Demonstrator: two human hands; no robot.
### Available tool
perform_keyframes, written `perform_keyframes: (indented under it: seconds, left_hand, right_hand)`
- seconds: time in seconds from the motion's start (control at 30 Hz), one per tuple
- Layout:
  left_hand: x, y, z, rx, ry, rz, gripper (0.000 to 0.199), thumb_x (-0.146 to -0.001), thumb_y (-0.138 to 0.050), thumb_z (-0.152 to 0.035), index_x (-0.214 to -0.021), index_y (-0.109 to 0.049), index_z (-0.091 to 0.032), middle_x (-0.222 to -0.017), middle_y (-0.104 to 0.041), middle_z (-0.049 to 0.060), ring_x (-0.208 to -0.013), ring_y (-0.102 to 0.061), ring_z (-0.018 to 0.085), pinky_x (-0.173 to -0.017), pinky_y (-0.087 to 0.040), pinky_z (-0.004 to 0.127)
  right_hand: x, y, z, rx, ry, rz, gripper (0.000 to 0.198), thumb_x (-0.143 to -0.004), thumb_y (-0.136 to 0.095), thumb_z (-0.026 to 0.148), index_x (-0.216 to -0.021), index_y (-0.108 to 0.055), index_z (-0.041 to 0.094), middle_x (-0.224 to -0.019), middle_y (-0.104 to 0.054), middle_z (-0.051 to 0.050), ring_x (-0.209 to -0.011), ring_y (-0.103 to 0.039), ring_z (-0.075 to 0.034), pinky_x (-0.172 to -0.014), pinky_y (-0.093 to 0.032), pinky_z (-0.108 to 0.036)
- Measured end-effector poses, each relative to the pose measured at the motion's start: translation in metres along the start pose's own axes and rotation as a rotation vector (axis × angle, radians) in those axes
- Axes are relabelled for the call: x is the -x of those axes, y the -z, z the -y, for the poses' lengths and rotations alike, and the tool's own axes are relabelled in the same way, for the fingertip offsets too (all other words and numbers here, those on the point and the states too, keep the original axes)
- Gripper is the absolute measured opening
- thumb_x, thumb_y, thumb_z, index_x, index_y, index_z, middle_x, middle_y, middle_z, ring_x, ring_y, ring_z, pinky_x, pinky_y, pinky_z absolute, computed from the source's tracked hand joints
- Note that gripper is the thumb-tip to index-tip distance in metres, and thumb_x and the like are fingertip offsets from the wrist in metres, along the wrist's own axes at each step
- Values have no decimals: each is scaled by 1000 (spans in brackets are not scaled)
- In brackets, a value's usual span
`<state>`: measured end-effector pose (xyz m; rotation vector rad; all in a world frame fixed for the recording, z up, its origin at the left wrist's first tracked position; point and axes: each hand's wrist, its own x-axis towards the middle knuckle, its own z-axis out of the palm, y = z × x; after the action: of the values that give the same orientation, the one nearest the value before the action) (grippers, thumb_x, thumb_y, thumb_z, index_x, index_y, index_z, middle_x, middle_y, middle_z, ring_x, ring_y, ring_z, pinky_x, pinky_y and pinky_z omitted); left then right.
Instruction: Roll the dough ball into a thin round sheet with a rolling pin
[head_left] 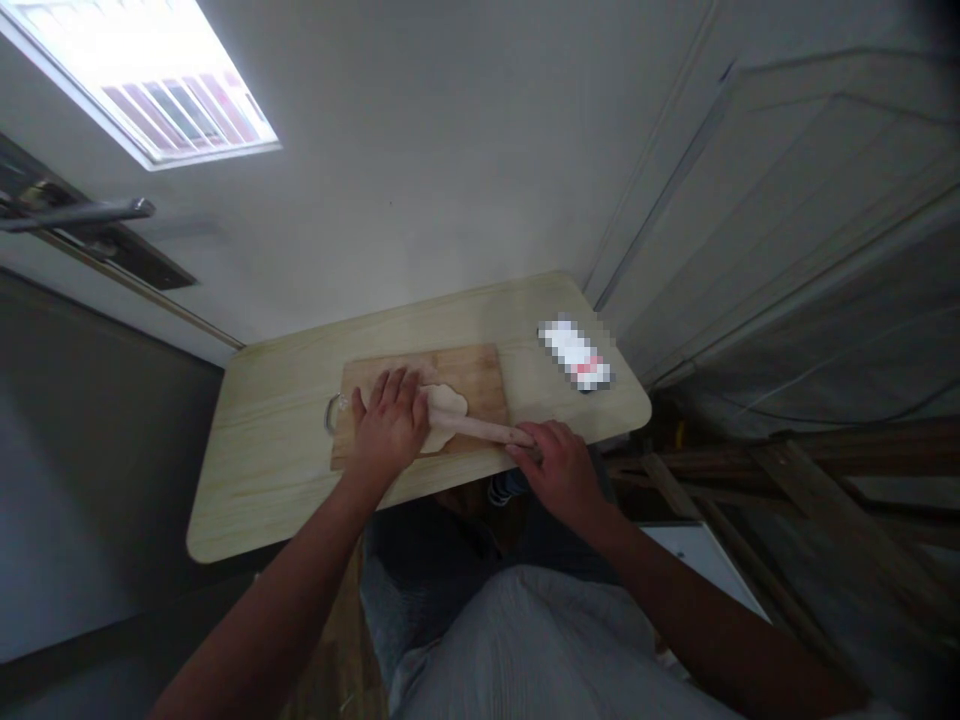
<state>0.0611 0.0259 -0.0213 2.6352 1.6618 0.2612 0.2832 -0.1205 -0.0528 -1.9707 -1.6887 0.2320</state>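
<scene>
A wooden rolling pin [484,429] lies slantwise over a flat, pale sheet of dough [448,400] on a wooden cutting board [480,375]. My right hand [559,465] is closed round the pin's right end, past the board's edge. Palm down, my left hand [390,420] rests at the dough's left side with its fingers stretched out. It covers the pin's left end, so how the palm meets the pin is hidden. White flour dusts the board near the left fingertips.
The board sits on a light wood-grain table [262,430], its metal ring handle [331,414] at the left. A blurred-out white object [574,353] lies on the table's right. Behind stands a pale door with a barred window and metal handle [82,214]. Wooden beams [810,490] lie at the right.
</scene>
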Motion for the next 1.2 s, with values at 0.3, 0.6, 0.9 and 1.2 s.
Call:
perform_keyframes:
  seconds: [0.3,0.6,0.9,1.2]
  left_hand:
    - [8,-6,2,28,40,-11,60,-103,-20,-43,-153,-37,-15,-157,-43,13,-150,-32,29,-121,-17,63]
    - [-40,-9,-4,4,13,24,56,-103,-20,-44,-149,-46,-24,-156,-45,9,-146,-35,34,-117,-22,67]
    - [-44,-10,-5,26,8,-5,56,-103,-21,-48,-146,-50,-25,-157,-44,8,-145,-35,36,-116,-22,67]
    - [16,-12,1,106,29,-79,61,-102,-27,-45,-154,-35,-14,-159,-40,16,-148,-33,32,-121,-18,61]
  right_hand:
    - [-1,0,-5,-100,-8,17,36,-98,-54,48,-115,-66,19,-107,-71,-11,-101,-64,-27,-88,-48,-40]
    - [-35,-6,-12,-152,-38,16,38,-100,-47,47,-112,-70,20,-106,-74,-10,-99,-66,-26,-89,-49,-38]
    - [-47,-5,-16,-153,-51,12,35,-100,-49,45,-106,-72,20,-98,-75,-10,-92,-67,-24,-86,-50,-36]
    - [-8,-4,-5,-125,33,14,41,-97,-55,51,-119,-69,20,-104,-70,-11,-98,-65,-26,-87,-50,-40]
